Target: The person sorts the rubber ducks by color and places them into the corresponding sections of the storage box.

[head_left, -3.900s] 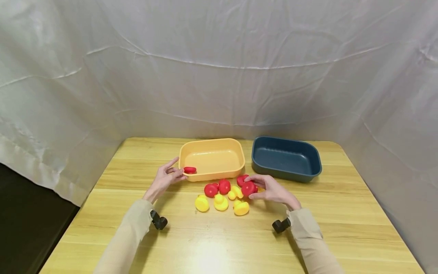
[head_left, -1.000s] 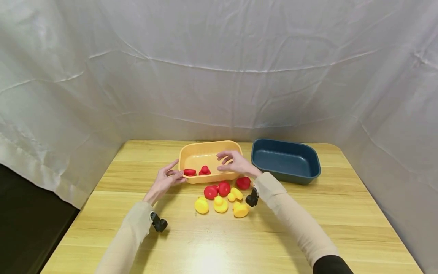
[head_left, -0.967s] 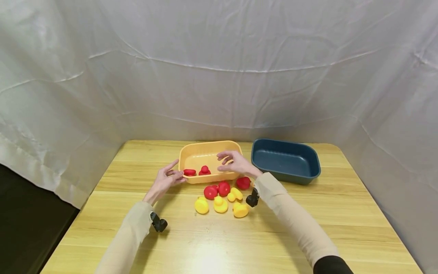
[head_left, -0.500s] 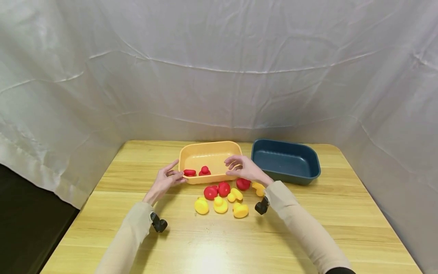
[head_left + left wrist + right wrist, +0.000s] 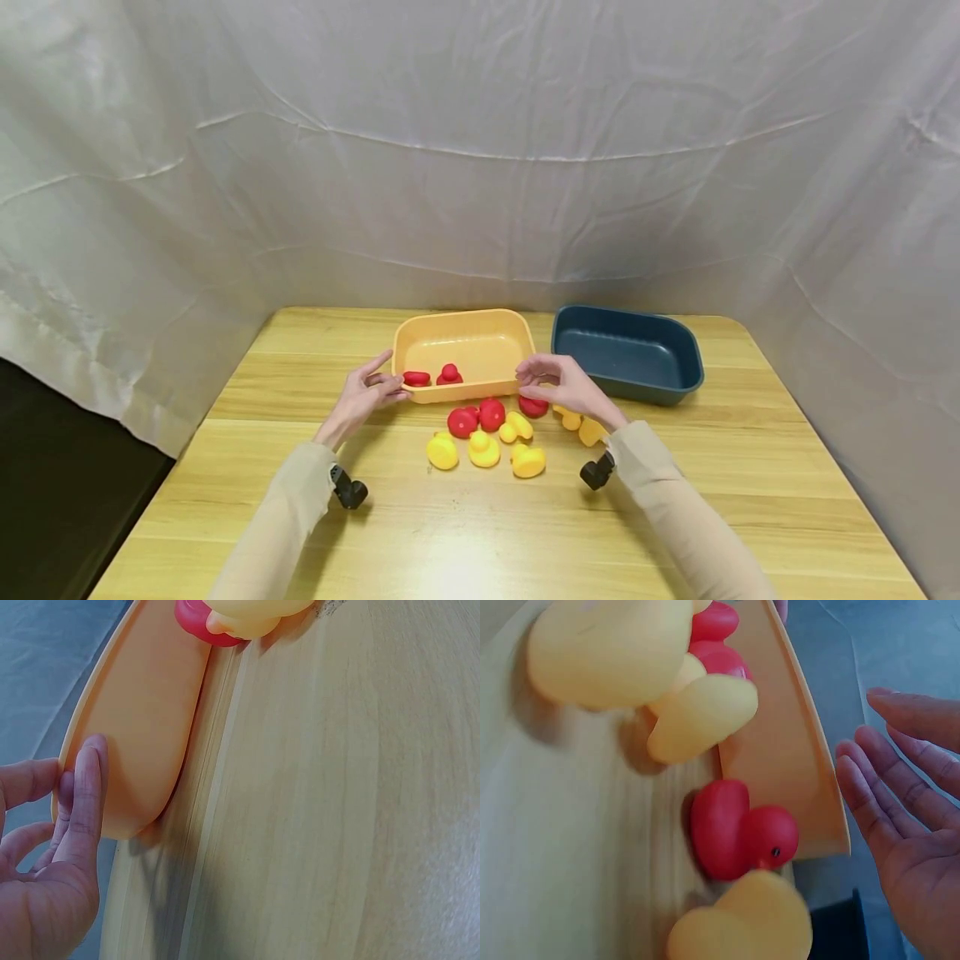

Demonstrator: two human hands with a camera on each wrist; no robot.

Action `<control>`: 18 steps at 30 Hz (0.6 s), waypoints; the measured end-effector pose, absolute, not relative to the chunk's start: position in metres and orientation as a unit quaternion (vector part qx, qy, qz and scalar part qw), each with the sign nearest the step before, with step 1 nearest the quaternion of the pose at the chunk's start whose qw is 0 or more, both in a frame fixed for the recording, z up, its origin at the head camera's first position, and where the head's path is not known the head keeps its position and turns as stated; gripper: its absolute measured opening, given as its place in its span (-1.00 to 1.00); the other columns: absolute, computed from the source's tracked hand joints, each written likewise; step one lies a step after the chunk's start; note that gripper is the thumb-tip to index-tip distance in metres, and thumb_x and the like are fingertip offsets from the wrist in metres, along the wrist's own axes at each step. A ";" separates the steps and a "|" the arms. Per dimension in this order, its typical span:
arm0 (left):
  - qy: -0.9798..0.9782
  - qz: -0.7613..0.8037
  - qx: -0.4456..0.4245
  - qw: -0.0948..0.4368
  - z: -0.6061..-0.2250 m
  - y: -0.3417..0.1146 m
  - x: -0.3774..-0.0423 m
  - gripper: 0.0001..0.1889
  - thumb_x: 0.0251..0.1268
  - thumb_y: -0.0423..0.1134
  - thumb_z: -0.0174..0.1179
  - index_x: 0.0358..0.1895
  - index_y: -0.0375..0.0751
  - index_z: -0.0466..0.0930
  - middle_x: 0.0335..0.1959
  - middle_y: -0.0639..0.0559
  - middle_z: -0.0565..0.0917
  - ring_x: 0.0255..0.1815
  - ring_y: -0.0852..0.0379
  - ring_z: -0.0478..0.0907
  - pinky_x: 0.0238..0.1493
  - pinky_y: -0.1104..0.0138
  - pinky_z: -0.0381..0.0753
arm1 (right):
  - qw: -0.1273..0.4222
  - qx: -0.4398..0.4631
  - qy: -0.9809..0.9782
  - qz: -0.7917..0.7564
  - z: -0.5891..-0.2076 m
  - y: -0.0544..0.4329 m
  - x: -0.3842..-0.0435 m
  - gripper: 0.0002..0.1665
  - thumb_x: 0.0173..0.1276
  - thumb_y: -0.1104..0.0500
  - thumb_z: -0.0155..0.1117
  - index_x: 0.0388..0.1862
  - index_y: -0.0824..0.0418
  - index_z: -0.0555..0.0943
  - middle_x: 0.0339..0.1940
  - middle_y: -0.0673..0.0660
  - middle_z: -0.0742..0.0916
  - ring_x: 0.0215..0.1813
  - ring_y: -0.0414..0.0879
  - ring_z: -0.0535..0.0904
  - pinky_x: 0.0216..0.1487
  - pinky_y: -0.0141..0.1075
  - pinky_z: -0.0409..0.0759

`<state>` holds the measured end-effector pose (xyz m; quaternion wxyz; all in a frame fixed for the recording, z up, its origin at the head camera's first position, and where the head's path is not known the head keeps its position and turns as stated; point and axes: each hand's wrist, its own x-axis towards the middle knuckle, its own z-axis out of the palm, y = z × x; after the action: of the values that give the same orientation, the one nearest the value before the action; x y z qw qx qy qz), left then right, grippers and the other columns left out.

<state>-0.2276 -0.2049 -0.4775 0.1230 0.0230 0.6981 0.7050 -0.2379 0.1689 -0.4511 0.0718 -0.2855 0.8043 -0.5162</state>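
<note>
My left hand [image 5: 360, 400] holds the left front corner of a light-orange plastic bin [image 5: 465, 391]; in the left wrist view its fingertips lie along the bin's outer wall [image 5: 142, 712] and at the rim. Two red rubber ducks sit inside, one lying [image 5: 416, 379] at the left corner, one upright [image 5: 449, 375]. My right hand [image 5: 566, 388], fingers loosely bent and holding nothing, hovers by the bin's right front corner. Below it lies a red duck [image 5: 739, 829] beside a yellow duck [image 5: 746, 922]. More red ducks [image 5: 492, 413] and several yellow ducks [image 5: 483, 450] lie before the bin.
A dark blue bin [image 5: 626, 387] stands to the right of the orange one, near the table's back edge. Behind the wooden table [image 5: 450, 533] hangs a pale grey curtain [image 5: 480, 167]. Two yellow ducks [image 5: 591, 432] lie near the right wrist.
A red duck has gone from the right hand's grasp into the orange bin. Since then the right hand has drawn back out of the bin, rightward and nearer. The left hand keeps its place.
</note>
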 end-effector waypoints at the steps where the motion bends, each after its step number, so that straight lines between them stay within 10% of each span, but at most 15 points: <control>1: 0.698 0.705 0.023 0.123 -0.478 -0.205 -0.228 -0.23 0.49 -0.42 0.11 0.63 -0.21 -0.08 -0.23 0.04 0.65 -0.20 0.17 0.78 0.14 0.24 0.72 | 0.069 -0.287 0.803 -0.517 -0.453 0.172 -0.236 -0.65 0.28 0.35 0.42 0.02 0.43 0.63 -0.06 0.40 0.75 -0.09 0.03 0.69 0.03 -0.50 0.68; 11: 0.699 0.704 0.021 0.125 -0.478 -0.205 -0.228 -0.23 0.49 -0.41 0.11 0.63 -0.20 -0.08 -0.24 0.05 0.65 -0.19 0.16 0.78 0.13 0.26 0.72 | 0.048 -0.295 0.810 -0.505 -0.469 0.194 -0.228 -0.64 0.31 0.36 0.39 0.06 0.46 0.63 0.04 0.40 0.74 0.10 0.28 0.66 0.26 0.11 0.61; 18: 0.698 0.705 0.021 0.124 -0.478 -0.205 -0.228 -0.23 0.48 -0.41 0.12 0.63 -0.20 -0.07 -0.24 0.03 0.66 -0.20 0.16 0.79 0.12 0.27 0.73 | 0.063 -0.290 0.815 -0.498 -0.475 0.201 -0.228 -0.60 0.31 0.31 0.40 0.11 0.43 0.62 0.12 0.37 0.73 0.23 0.26 0.62 0.37 0.02 0.57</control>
<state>-0.2283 -0.2046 -0.4782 0.1243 0.0209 0.6976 0.7053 -0.2276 0.2011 -0.4749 0.0632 -0.2898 0.8152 -0.4975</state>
